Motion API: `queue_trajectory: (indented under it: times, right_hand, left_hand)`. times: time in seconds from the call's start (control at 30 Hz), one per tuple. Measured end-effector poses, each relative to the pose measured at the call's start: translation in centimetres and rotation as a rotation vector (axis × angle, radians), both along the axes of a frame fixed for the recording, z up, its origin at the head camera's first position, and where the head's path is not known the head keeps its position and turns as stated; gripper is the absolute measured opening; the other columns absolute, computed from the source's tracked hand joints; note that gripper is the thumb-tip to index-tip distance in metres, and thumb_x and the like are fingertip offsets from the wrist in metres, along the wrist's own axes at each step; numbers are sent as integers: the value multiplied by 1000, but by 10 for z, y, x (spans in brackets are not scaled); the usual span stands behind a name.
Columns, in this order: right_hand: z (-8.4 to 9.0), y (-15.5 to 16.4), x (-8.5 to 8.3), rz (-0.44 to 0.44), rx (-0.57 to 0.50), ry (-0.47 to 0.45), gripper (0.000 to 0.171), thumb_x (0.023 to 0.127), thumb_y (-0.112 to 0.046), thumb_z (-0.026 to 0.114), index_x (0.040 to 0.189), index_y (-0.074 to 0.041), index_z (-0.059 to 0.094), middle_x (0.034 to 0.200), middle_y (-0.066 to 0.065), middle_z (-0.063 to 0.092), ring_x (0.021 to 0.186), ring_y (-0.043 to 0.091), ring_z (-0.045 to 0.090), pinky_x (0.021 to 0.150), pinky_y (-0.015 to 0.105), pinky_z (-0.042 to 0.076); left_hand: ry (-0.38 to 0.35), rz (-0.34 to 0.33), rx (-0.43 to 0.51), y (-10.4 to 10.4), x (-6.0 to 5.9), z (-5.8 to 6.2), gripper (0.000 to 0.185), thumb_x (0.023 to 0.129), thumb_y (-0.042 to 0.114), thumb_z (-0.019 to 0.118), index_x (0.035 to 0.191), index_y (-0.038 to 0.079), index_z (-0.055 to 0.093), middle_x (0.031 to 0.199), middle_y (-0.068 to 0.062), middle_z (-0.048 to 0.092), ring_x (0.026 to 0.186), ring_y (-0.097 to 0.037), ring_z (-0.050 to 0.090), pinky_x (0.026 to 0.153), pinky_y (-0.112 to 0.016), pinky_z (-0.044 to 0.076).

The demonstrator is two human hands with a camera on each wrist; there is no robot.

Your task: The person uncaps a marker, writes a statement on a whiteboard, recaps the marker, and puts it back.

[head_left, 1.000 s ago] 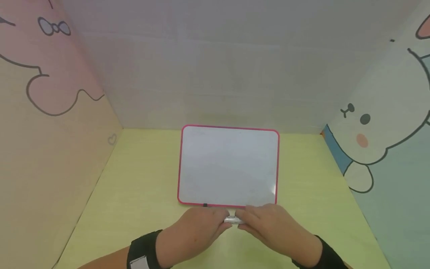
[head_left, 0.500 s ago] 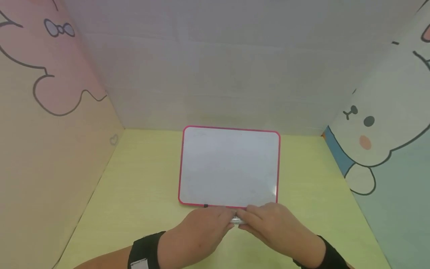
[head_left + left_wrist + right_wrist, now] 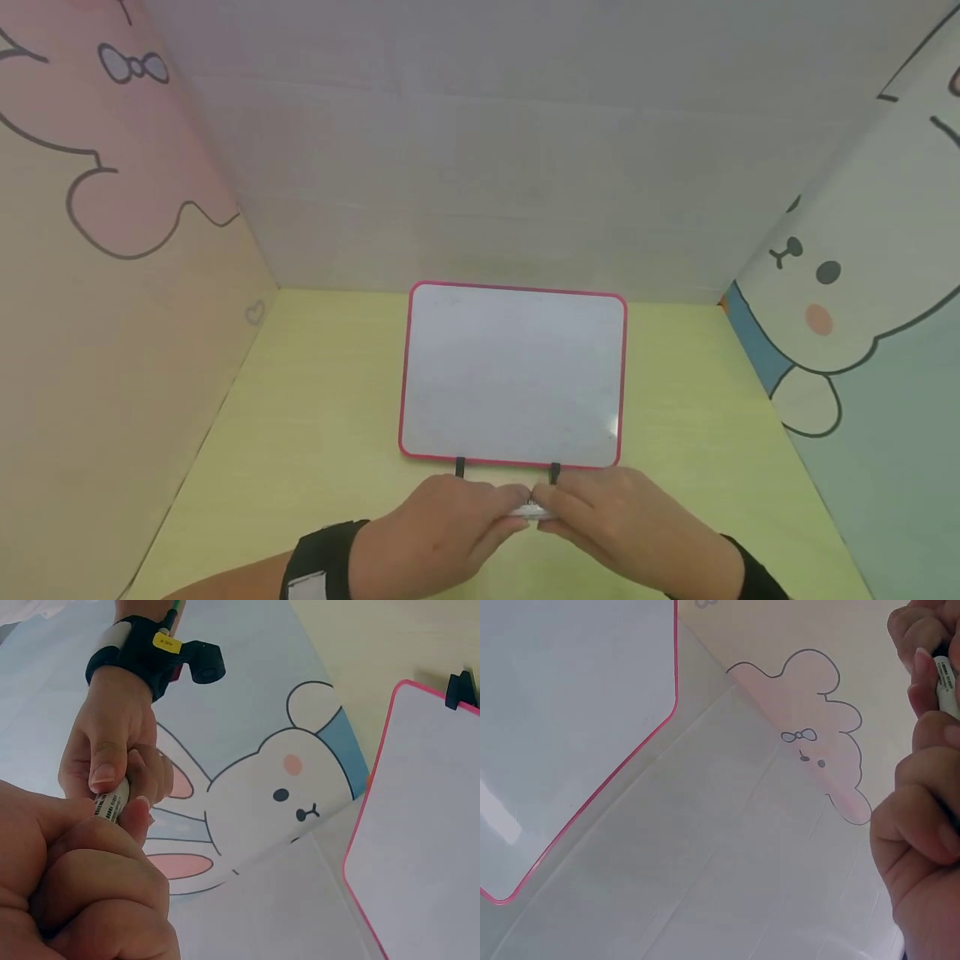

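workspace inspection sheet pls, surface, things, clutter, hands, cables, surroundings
surface: yellow-green tabletop, flat, no marks seen.
job's things: a white marker with a printed label, held between both hands; a pink-framed whiteboard lying flat beyond them, blank, with two black clips on its near edge.
clutter: nothing seen.
grips: left hand and right hand each grip one end of the marker, fingers curled; both wear black wrist straps.
cables: nothing seen.
surroundings: panels on three sides, plain grey at the back, a pink cartoon figure on the left panel, a white rabbit on the right.
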State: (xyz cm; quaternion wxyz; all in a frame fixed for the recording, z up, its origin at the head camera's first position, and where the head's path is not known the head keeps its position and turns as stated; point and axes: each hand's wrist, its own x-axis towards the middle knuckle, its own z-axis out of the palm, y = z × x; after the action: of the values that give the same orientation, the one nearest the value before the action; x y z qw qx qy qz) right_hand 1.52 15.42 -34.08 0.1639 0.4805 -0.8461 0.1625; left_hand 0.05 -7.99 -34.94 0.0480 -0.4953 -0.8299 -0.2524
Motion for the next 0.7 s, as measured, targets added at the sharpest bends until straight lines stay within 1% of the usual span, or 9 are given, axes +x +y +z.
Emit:
queue_trajectory:
  times: [0.07,0.13,0.23,0.3,0.37,0.43,0.5,0.6,0.7]
  right_hand:
    - [0,0,1,-7,6,16,24,99,-34,48,106,-15,60,78,-14,54,63,-2,47,57,5,41]
    - [0,0,0,-18,5,30,26,99,-35,46,106,-14,60,78,-13,55,62,-3,47,56,5,42]
    - [1,2,1,-50,17,10,27,98,-37,45,105,-15,59,78,-14,55,60,-4,45,54,4,40]
    - [3,3,1,-51,26,-8,25,97,-37,48,105,-16,59,77,-14,53,59,-4,43,54,3,38]
    - [7,4,4,-63,64,-61,21,96,-36,52,104,-18,58,76,-16,50,59,-5,39,54,2,36]
    - [11,3,6,-64,102,-95,17,93,-34,58,101,-20,57,72,-18,46,58,-5,35,54,2,33]
    - [13,3,9,-53,136,-100,16,92,-34,60,99,-20,55,68,-18,39,57,-5,30,53,2,28]
    - [16,3,11,-22,162,-88,18,92,-34,61,97,-20,52,65,-17,32,56,-6,24,51,2,22]
    - [17,4,14,8,160,-101,18,93,-35,59,98,-20,52,64,-17,31,55,-7,23,51,0,20]
  left_hand:
    - [3,8,14,-1,0,-1,22,101,33,43,97,17,56,64,16,38,58,4,34,54,-4,29]
    - [14,29,13,-1,1,-2,21,100,33,45,99,16,58,68,15,45,60,4,38,57,-4,34]
    - [-18,83,-55,1,3,0,21,99,32,47,101,15,59,75,13,51,62,2,41,59,-6,38]
    - [-33,111,-97,1,5,1,20,98,32,50,97,15,58,72,12,48,58,1,37,54,-6,34]
    - [-57,127,-149,2,8,4,21,98,33,50,90,15,55,66,12,42,53,0,31,48,-7,28]
    - [-40,121,-162,1,10,4,24,98,35,50,83,15,51,60,12,35,48,-1,25,44,-8,21]
    - [-24,100,-167,0,11,4,29,98,35,49,77,16,46,56,12,29,45,-1,21,42,-10,16]
    - [-102,55,-170,-4,13,4,32,100,37,43,76,16,44,54,13,27,43,1,20,40,-9,16]
    - [-263,14,-182,-6,13,5,34,101,41,38,77,17,45,55,14,28,44,3,24,40,-9,21]
